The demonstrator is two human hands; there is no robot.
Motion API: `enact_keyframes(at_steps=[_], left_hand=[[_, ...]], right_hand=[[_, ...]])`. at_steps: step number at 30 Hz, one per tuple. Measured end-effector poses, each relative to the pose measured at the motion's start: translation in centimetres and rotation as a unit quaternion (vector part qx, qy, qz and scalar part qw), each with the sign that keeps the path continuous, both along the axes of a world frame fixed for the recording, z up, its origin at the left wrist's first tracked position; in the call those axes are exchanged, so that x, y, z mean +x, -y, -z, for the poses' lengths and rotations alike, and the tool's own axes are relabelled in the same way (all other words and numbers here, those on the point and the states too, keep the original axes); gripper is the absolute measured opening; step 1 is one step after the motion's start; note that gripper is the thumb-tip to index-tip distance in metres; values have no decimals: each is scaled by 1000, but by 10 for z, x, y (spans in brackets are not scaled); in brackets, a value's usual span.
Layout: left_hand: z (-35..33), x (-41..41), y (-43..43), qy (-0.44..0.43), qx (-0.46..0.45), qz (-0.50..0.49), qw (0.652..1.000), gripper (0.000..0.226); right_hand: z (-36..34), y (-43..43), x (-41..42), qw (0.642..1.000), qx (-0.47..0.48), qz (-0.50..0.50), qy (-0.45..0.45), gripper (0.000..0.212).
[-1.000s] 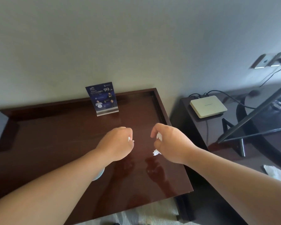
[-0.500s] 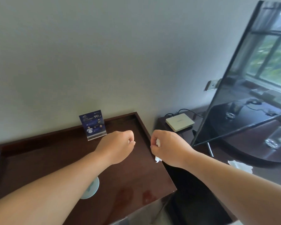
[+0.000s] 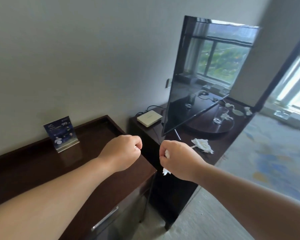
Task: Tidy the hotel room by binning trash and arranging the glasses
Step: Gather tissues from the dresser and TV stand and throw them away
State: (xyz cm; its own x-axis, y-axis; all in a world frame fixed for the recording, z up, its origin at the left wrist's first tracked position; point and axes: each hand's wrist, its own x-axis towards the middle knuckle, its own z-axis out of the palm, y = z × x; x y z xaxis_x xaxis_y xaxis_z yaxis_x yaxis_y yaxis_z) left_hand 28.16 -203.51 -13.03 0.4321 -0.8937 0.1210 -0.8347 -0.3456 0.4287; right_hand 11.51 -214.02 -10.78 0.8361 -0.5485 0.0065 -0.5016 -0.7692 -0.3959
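Note:
My right hand [image 3: 177, 161] grips a crumpled white tissue [image 3: 166, 171], bits of which poke out above and below the fist. My left hand [image 3: 123, 152] is curled into a fist over the dark wooden desk [image 3: 42, 167], with a small white scrap showing between its fingers. Another crumpled tissue [image 3: 202, 144] lies on the TV stand [image 3: 220, 146] to the right. A clear drinking glass [image 3: 219, 115] stands on the round TV base, with more white scraps [image 3: 232, 106] beyond it.
A blue card in an acrylic stand [image 3: 61, 134] sits at the back of the desk. A tilted black TV [image 3: 206, 75] and a white set-top box [image 3: 149, 117] with cables occupy the stand. Patterned carpet [image 3: 270, 161] spreads to the right.
The view has swung up and to the right, bringing the TV, the glass and the tissues on the stand into sight. Both hands stay curled, side by side.

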Motion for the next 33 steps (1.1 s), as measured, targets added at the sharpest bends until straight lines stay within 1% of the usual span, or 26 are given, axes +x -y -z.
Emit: enact_keyframes(at_steps=[4, 8, 13, 17, 26, 33], left_hand=[[-1, -26, 15, -5, -2, 38, 999, 23], [-4, -50, 39, 10, -9, 69, 998, 22], [-8, -87, 78, 26, -22, 92, 995, 20], [-8, -122, 111, 23, -15, 104, 994, 20], [-1, -188, 183, 29, 10, 95, 995, 21], [13, -210, 218, 32, 35, 100, 994, 19]], right_hand=[[-1, 8, -31, 999, -13, 29, 8, 4], [-2, 21, -62, 998, -24, 55, 8, 4], [-5, 52, -101, 997, -23, 79, 14, 6], [-4, 85, -134, 996, -28, 86, 12, 7], [6, 165, -203, 995, -8, 94, 38, 5], [20, 201, -227, 994, 17, 99, 43, 6]])
